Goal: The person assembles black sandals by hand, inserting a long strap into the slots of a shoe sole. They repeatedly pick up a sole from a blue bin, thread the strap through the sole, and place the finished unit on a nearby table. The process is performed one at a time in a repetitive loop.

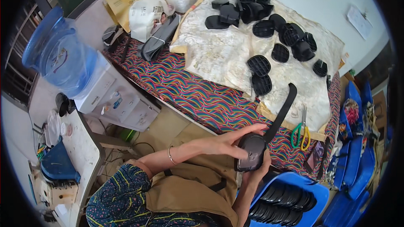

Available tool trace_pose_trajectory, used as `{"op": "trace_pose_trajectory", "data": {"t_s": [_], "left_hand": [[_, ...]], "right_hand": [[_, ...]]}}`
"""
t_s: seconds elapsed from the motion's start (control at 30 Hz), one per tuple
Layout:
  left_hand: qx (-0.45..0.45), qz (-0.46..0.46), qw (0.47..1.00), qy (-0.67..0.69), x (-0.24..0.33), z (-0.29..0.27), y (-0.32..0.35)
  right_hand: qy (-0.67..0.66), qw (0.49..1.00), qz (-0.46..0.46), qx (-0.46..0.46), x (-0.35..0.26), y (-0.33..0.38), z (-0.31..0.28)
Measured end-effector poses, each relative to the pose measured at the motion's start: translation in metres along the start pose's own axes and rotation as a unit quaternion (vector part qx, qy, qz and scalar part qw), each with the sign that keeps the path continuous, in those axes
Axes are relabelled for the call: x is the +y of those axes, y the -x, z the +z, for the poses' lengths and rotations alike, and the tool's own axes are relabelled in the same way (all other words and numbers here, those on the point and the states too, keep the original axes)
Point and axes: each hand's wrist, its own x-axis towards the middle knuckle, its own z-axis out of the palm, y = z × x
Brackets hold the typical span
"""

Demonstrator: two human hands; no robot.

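Just above my lap I hold a rounded black pad [252,156] with a dark, smooth face. My left hand [230,141] lies over its near left side, thumb across the face and fingers stretched along the top edge. My right hand [264,167] grips the lower right side from beneath. A long black strap [283,111] runs from the pad up and away onto the white sheet; how it is joined is hidden by my hands. Right of the strap lie scissors [304,130] with one green and one yellow handle loop.
Several black pads [261,66] lie scattered on the stained white sheet [214,54] over a wavy-patterned cloth [168,86]. By my right arm, a blue bin [322,193] holds stacked black pieces [282,201]. A water dispenser [122,101] and white side table [90,143] stand left.
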Motion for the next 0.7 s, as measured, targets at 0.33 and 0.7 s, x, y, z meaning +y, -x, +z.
{"op": "trace_pose_trajectory", "data": {"t_s": [0.33, 0.7], "left_hand": [[0.204, 0.153, 0.967, -0.027, 0.003, -0.069, 0.02], [0.347, 0.013, 0.559, -0.753, 0.037, -0.289, 0.07]], "right_hand": [[0.337, 0.934, -0.027, -0.113, 0.048, -0.021, 0.02], [0.632, 0.706, -0.279, 0.156, 0.009, -0.066, -0.066]]}}
